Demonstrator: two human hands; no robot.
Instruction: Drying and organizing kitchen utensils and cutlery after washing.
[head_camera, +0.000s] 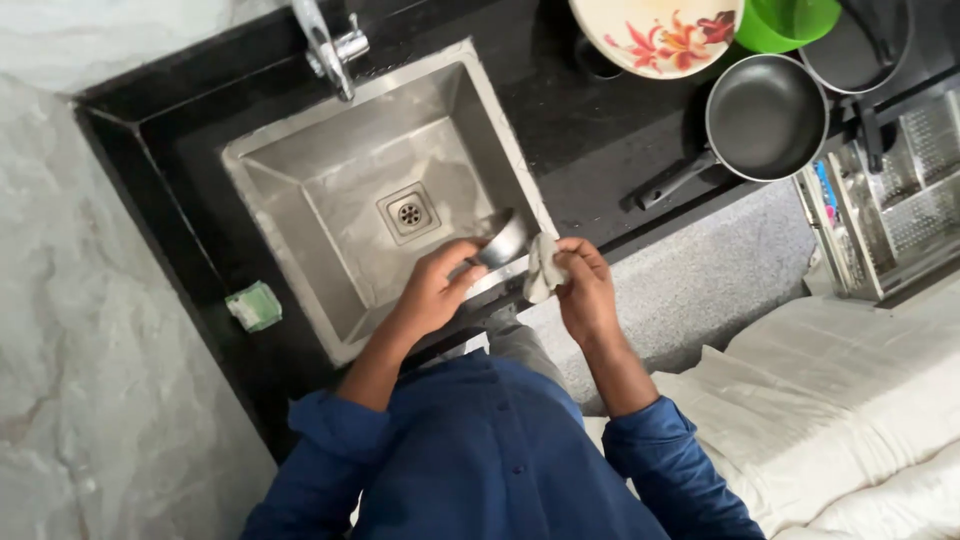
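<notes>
Standing at the sink (300, 190), the person grips a small steel bowl (500, 240) in the left hand (432, 290) above the near rim, while the right hand (585, 285), just beside it, pinches a pale cloth (541, 268) touching the bowl's edge.

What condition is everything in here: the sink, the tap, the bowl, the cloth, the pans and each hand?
Sink: empty basin, drain uncovered.
Tap: no water seen running.
Small steel bowl: tilted, held over the sink's edge.
Left hand: gripping the bowl.
Right hand: closed on the cloth.
White cloth: crumpled, beside the bowl.
Black frying pan: empty, resting on the counter.
Flowered plate: lying face up.
Green soap block: on the counter's edge.
</notes>
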